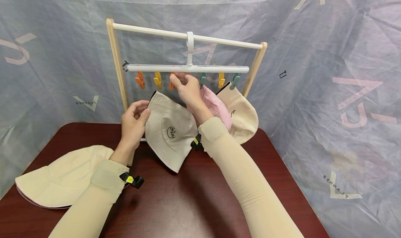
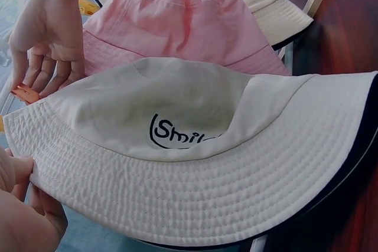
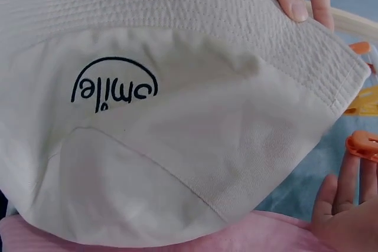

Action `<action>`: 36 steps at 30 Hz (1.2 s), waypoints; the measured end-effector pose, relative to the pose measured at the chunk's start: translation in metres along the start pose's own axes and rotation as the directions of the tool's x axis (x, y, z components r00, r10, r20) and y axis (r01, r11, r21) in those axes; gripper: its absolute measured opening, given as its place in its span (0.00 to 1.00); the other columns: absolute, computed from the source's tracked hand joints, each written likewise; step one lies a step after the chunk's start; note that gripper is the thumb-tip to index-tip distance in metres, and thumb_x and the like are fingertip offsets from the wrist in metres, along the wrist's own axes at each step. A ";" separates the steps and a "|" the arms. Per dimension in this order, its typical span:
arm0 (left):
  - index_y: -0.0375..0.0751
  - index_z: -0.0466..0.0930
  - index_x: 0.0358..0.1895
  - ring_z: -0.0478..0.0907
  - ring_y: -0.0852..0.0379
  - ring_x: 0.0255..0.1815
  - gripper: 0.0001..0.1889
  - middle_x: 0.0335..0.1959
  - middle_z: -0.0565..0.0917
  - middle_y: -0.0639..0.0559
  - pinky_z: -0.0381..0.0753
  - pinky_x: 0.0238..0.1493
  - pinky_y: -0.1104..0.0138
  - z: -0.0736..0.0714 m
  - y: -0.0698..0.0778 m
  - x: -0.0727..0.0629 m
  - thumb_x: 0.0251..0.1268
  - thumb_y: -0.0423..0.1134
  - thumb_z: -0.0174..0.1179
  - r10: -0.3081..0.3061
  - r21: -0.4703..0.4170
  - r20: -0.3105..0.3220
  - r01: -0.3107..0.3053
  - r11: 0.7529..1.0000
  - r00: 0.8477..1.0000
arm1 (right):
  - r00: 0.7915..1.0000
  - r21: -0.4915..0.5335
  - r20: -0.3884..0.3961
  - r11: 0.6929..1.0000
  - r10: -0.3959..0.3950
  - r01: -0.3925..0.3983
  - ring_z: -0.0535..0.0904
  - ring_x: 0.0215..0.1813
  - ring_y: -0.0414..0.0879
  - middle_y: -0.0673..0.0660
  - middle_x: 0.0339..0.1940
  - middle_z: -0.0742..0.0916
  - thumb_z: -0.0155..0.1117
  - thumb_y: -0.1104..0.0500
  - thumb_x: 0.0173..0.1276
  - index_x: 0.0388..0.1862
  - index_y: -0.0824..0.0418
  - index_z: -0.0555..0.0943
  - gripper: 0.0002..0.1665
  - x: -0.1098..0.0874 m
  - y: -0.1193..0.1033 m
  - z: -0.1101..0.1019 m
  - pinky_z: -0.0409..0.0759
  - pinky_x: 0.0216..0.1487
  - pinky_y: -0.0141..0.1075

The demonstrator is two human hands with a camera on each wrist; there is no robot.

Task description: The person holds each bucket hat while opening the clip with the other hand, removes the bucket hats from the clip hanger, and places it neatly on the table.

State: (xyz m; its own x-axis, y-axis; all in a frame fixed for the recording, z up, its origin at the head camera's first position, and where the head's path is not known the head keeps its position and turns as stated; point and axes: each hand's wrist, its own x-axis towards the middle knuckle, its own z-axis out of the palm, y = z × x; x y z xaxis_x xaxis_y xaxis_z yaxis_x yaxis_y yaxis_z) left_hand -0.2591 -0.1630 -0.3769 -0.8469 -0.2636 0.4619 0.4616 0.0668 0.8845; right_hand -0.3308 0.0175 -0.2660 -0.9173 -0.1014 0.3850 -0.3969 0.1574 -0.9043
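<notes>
My left hand (image 1: 134,121) pinches the brim of an off-white bucket hat (image 1: 159,118) marked "Smile", thumb on the near face. This hat hangs tilted, its brim corner just below the clips. Up at the white clip hanger (image 1: 147,68), my right hand (image 1: 189,93) pinches an orange clip (image 1: 172,82) between thumb and fingers. The right wrist view shows that orange clip (image 3: 363,146) at the fingertips, apart from the brim. Behind my right hand, a pink bucket hat (image 1: 216,105) and a cream bucket hat (image 1: 245,116) hang from green clips.
A wooden rack with a white rod (image 1: 150,30) carries the hanger. Another orange clip (image 1: 140,80) and a yellow clip (image 1: 157,80) hang at its left; a second yellow clip (image 1: 221,80) is at the right. More cream hats (image 1: 69,172) lie on the dark red table (image 1: 175,203).
</notes>
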 end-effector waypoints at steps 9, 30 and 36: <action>0.36 0.81 0.65 0.79 0.61 0.52 0.17 0.54 0.83 0.47 0.77 0.52 0.74 0.000 -0.002 0.000 0.78 0.32 0.63 -0.008 0.003 0.000 0.008 1.000 1.000 | 1.000 -0.073 0.008 0.997 -0.029 0.030 0.80 0.65 0.46 0.61 0.58 0.88 0.68 0.53 0.80 0.64 0.66 0.84 0.22 -0.002 -0.002 -0.002 0.77 0.64 0.33; 0.35 0.82 0.64 0.79 0.60 0.51 0.16 0.51 0.83 0.50 0.77 0.51 0.75 -0.001 0.000 -0.001 0.78 0.31 0.63 0.007 -0.009 -0.004 -0.007 1.000 1.000 | 0.994 -0.066 0.046 0.993 -0.096 0.099 0.80 0.67 0.44 0.59 0.61 0.88 0.68 0.53 0.79 0.67 0.64 0.83 0.24 -0.003 0.006 -0.005 0.76 0.68 0.33; 0.37 0.82 0.65 0.78 0.60 0.52 0.17 0.52 0.83 0.51 0.77 0.51 0.74 -0.001 0.001 -0.002 0.78 0.32 0.63 -0.002 -0.001 0.003 0.002 1.000 1.000 | 0.994 -0.063 0.046 0.993 -0.102 0.104 0.84 0.62 0.47 0.59 0.60 0.88 0.69 0.53 0.78 0.68 0.63 0.82 0.25 -0.003 0.006 -0.005 0.79 0.63 0.32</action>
State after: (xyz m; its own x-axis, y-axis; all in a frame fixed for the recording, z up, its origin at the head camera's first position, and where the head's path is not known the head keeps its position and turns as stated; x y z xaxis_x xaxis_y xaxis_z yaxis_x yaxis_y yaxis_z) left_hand -0.2565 -0.1636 -0.3769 -0.8484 -0.2608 0.4607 0.4606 0.0652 0.8852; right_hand -0.3310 0.0233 -0.2717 -0.8698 -0.1623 0.4659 -0.4917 0.2073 -0.8457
